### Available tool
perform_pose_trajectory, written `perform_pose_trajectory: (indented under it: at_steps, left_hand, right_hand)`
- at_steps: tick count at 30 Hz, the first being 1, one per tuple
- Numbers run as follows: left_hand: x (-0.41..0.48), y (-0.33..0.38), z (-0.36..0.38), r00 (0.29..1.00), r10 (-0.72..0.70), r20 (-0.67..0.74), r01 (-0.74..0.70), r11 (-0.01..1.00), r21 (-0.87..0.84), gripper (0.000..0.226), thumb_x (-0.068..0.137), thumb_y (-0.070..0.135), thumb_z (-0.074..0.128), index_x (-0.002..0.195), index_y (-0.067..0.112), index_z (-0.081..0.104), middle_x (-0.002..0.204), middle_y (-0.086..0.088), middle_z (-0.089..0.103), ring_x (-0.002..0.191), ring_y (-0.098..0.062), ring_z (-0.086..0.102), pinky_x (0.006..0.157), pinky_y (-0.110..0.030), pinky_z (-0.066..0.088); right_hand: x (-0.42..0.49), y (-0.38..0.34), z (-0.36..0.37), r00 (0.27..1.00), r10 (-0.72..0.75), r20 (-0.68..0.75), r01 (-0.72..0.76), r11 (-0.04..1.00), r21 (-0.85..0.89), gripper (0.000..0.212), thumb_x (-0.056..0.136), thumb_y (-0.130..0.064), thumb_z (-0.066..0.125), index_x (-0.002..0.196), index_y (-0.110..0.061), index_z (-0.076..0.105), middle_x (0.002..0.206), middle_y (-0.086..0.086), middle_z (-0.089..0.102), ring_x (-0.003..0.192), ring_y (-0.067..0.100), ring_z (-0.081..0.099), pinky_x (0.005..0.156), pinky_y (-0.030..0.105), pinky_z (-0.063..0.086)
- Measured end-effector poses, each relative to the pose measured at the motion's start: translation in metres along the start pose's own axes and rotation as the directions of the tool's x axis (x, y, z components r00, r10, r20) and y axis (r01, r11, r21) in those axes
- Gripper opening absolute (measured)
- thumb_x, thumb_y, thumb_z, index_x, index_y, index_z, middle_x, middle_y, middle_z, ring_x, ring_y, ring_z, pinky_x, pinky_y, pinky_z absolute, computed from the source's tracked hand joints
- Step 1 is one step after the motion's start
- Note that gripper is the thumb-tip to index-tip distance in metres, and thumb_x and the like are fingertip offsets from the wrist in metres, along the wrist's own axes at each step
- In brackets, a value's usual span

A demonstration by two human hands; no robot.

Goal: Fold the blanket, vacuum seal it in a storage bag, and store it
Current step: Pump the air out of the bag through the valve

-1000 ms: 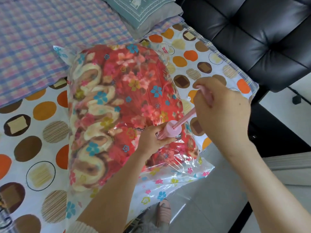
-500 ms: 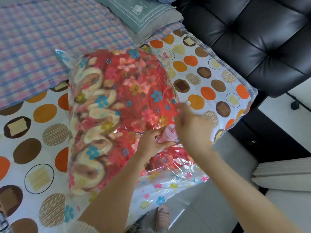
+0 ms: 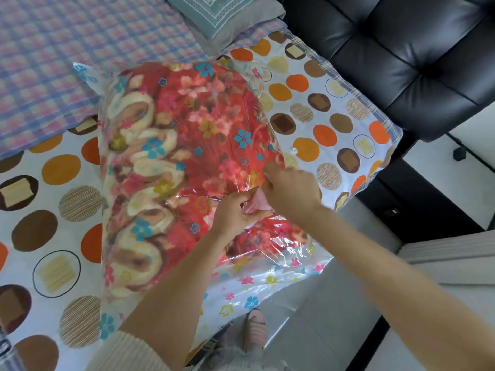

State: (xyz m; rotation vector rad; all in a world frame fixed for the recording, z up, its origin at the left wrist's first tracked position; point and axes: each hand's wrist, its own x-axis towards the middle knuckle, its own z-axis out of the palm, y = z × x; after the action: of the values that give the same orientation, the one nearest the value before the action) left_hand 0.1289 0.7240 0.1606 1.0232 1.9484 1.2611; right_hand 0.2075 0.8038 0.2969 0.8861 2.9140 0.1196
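Your left hand [image 3: 238,214] comes in from 7 o'clock, and its grip is closed on the pink pump [image 3: 257,204]. Thumb and fingers pinch the pump's lower end against the storage bag [image 3: 267,279]. Your right hand [image 3: 293,191] reaches in from 4 o'clock and lies over the top of the pump, back of the hand up. Its fingers are blurred and turned away, so I cannot tell whether that grip is closed on the pump or only pressing on it. The two hands are just beside each other, with the pump showing between them.

The blanket [image 3: 187,145], red with cream swirls and small flowers, is inside the clear, flower-printed bag and fills most of it. The bag lies flat on the bed [image 3: 324,111], in the middle of the view, on a white sheet with orange and brown dots. The pump sits toward the bag's 4 o'clock side. The bag's empty printed edge hangs past the bed's edge at 5 o'clock.

A plaid cover [image 3: 67,49] spreads over the bed at 10 o'clock. A grey-green pillow [image 3: 222,20] lies at 12 o'clock, and a black padded chair [image 3: 388,62] stands at 2 o'clock, beside the bed. At 6 o'clock a foot in a pink slipper [image 3: 254,329] stands on the pale floor.
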Motion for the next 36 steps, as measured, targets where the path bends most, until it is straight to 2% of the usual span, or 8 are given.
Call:
perform_pose_trajectory:
  at_steps: [5, 10, 14, 17, 22, 28, 33, 36]
  left_hand:
    - [0.003, 0.001, -0.003, 1.0, -0.007, 0.005, 0.007, 1.0, -0.009, 0.054, 0.065, 0.037, 0.081, 0.113, 0.017, 0.067, 0.101, 0.004, 0.071, 0.081, 0.001, 0.057, 0.07, -0.011, 0.041]
    - [0.002, 0.003, 0.0, 1.0, -0.024, -0.003, 0.024, 0.998, 0.049, 0.043, 0.067, 0.021, 0.081, 0.105, 0.005, 0.069, 0.094, -0.01, 0.072, 0.066, -0.012, 0.057, 0.058, -0.004, 0.035]
    - [0.002, 0.005, -0.002, 1.0, 0.002, -0.024, -0.002, 1.0, -0.007, 0.046, 0.066, 0.026, 0.082, 0.107, 0.009, 0.069, 0.093, -0.004, 0.072, 0.069, -0.01, 0.057, 0.065, -0.01, 0.042]
    - [0.004, 0.007, -0.003, 1.0, -0.004, -0.025, 0.004, 1.0, 0.005, 0.045, 0.067, 0.024, 0.082, 0.106, 0.006, 0.069, 0.093, -0.01, 0.072, 0.064, 0.002, 0.055, 0.059, -0.002, 0.034]
    - [0.002, 0.007, -0.002, 1.0, -0.015, -0.013, 0.015, 1.0, 0.002, 0.04, 0.068, 0.013, 0.08, 0.102, -0.003, 0.067, 0.093, -0.011, 0.072, 0.076, -0.001, 0.063, 0.055, -0.006, 0.034]
    - [0.008, 0.002, -0.004, 1.0, -0.014, -0.001, 0.014, 1.0, 0.021, 0.042, 0.07, 0.027, 0.079, 0.103, 0.003, 0.068, 0.079, 0.008, 0.061, 0.064, 0.007, 0.052, 0.057, -0.003, 0.036]
    - [0.004, 0.007, -0.003, 1.0, 0.007, -0.007, -0.007, 1.0, 0.017, 0.038, 0.069, 0.015, 0.08, 0.099, -0.006, 0.066, 0.088, -0.014, 0.071, 0.069, -0.007, 0.058, 0.057, -0.001, 0.035]
    - [0.011, 0.009, -0.004, 1.0, -0.009, -0.009, 0.01, 1.0, 0.009, 0.039, 0.067, 0.031, 0.081, 0.094, 0.006, 0.069, 0.072, 0.013, 0.064, 0.056, 0.0, 0.051, 0.055, -0.017, 0.038]
  right_hand:
    - [-0.002, 0.025, -0.072, 0.851, 0.267, -0.453, -0.127, 0.941, 0.314, 0.026, 0.09, -0.02, 0.041, 0.1, -0.017, 0.065, 0.063, 0.005, 0.055, 0.057, 0.027, 0.048, 0.054, 0.031, 0.041]
    - [-0.003, -0.008, 0.018, 0.965, 0.171, -0.197, -0.156, 0.984, 0.09, 0.014, 0.086, -0.011, 0.046, 0.094, -0.007, 0.057, 0.046, -0.002, 0.018, 0.036, 0.018, 0.038, 0.044, 0.019, 0.007]
    - [0.002, 0.017, -0.041, 0.943, 0.065, -0.327, -0.007, 0.984, 0.176, 0.019, 0.089, -0.017, 0.041, 0.096, -0.012, 0.057, 0.058, 0.003, 0.04, 0.049, 0.023, 0.04, 0.046, 0.026, 0.024]
    - [0.002, 0.023, -0.06, 0.799, 0.325, -0.506, -0.133, 0.916, 0.379, 0.032, 0.082, -0.02, 0.038, 0.093, -0.016, 0.067, 0.06, 0.001, 0.057, 0.049, 0.025, 0.045, 0.045, 0.028, 0.033]
    - [0.003, -0.01, 0.03, 0.987, 0.052, -0.153, -0.028, 0.988, 0.154, 0.023, 0.093, -0.015, 0.038, 0.107, -0.009, 0.055, 0.06, 0.001, 0.04, 0.056, 0.027, 0.052, 0.048, 0.024, 0.023]
    - [0.014, 0.024, -0.063, 0.812, 0.201, -0.548, -0.017, 0.946, 0.322, 0.03, 0.086, -0.021, 0.04, 0.096, -0.015, 0.067, 0.064, 0.001, 0.058, 0.053, 0.022, 0.045, 0.051, 0.029, 0.033]
    - [0.002, 0.003, 0.021, 0.96, 0.057, -0.275, 0.002, 0.978, 0.207, 0.013, 0.082, -0.009, 0.054, 0.091, -0.007, 0.063, 0.045, 0.003, 0.035, 0.035, 0.022, 0.037, 0.039, 0.018, 0.022]
    - [0.018, 0.023, -0.021, 0.969, -0.027, -0.246, 0.071, 0.982, 0.174, 0.016, 0.09, -0.016, 0.049, 0.092, -0.01, 0.063, 0.06, 0.003, 0.048, 0.055, 0.027, 0.053, 0.047, 0.025, 0.027]
